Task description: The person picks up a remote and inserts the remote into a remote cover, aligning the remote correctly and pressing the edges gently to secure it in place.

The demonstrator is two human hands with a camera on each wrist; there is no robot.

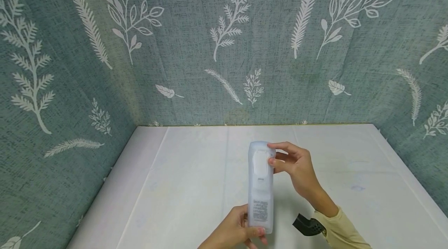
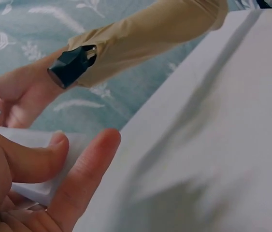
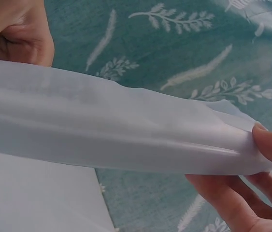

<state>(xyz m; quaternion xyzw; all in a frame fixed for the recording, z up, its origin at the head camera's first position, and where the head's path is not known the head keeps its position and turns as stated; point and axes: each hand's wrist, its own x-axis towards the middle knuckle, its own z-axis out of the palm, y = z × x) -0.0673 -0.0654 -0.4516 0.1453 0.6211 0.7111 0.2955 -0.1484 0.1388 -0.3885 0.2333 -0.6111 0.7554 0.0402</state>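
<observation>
A long white remote control (image 1: 260,186) in a milky, translucent sleeve stands lengthwise above the table, its printed label turned toward the head camera. Its lower end is gripped by my left hand (image 1: 235,226), thumb across the front and fingers behind. At the upper right edge, my right hand (image 1: 296,166) pinches it between thumb and fingers. The right wrist view shows the sleeved remote (image 3: 111,128) from the side, stretched between both hands. In the left wrist view, my left thumb presses on the remote (image 2: 34,137), which is mostly hidden by that hand.
A white cloth-covered table (image 1: 182,179) lies beneath the hands. Grey-green fabric with white leaf prints (image 1: 189,46) rises behind it and at both sides. A black wrist camera mount (image 1: 308,225) sits on the right forearm by a pale yellow sleeve (image 1: 341,229).
</observation>
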